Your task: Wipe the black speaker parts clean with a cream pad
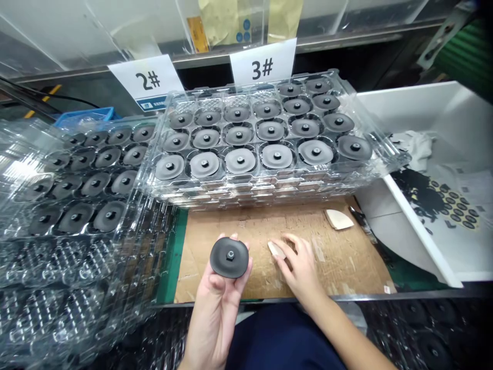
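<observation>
My left hand (219, 303) holds a black rounded disc-shaped part (239, 263) with a small raised stud at its centre. The part faces up, with fingers curled round its rim. To the right, my right hand (302, 267) pinches a small cream-coloured pad (276, 250) between thumb and fingers, just over the brown cardboard sheet (246, 221). A larger cream wedge-shaped pad (339, 219) lies on the cardboard beyond that hand. Behind both hands, a stack of clear plastic trays (246, 198) carries rows of similar black parts (277, 155).
More clear trays with black parts (77, 217) are stacked at left. At right stands a white bin (419, 231) with black scraps and a label sheet. A knife-like tool (363, 224) lies beside it. Paper signs (264, 61) marked 2# and 3# hang behind the trays.
</observation>
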Demonstrator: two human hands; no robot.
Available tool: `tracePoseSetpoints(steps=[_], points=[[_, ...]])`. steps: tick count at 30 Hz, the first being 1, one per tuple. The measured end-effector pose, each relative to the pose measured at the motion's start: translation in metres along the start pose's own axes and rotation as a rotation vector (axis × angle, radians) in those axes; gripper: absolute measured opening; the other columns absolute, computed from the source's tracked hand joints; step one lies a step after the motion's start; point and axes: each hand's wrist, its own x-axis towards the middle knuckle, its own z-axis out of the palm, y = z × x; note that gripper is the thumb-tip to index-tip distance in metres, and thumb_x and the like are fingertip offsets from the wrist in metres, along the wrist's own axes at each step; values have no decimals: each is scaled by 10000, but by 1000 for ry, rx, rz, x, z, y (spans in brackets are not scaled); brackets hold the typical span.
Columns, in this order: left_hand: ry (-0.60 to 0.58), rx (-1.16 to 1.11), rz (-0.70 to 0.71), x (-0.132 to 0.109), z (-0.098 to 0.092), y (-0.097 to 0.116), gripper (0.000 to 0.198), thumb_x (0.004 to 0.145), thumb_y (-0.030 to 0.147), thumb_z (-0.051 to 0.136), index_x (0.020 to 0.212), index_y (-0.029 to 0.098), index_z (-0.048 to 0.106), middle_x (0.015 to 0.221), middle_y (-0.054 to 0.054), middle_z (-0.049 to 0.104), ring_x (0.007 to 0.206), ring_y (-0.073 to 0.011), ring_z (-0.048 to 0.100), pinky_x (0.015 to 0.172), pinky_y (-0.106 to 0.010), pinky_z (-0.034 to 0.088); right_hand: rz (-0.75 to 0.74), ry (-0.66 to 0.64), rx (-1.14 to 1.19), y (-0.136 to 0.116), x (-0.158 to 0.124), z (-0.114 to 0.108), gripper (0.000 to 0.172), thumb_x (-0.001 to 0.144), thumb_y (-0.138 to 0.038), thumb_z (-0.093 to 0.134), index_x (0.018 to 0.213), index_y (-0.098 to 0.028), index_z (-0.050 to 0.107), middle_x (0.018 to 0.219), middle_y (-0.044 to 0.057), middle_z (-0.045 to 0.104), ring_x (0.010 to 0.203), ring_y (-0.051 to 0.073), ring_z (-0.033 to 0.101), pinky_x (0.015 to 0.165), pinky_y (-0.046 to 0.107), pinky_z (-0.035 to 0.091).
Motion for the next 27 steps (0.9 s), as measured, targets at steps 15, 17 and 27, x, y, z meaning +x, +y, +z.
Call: tracePoseSetpoints(steps=[15,17,27], points=[[24,88,107,5,5,-3,589,574,377,753,1122,233,591,1145,-83,628,1089,-310,555,935,-395,464,74,-65,297,-33,34,-20,250,911,-299,385,915,-148,584,787,54,629,697,162,614,606,276,500],[4,101,138,5,3,-5,578,588,353,753,1128,236,585,1138,-83,632,1085,-281,561,921,-355,472,64,-129,367,-58,31,-34,207,897,-289,432,1031,-169,533,796,32,644,641,137,617,544,234,494],[-2,183,101,6,4,-11,537,623,259,750,1132,255,580,1112,-47,641,1024,-186,584,865,-208,476,-165,-266,302,-112,25,-59,191,863,-131,455,990,-189,586,932,27,644,822,132,604,743,238,468]])
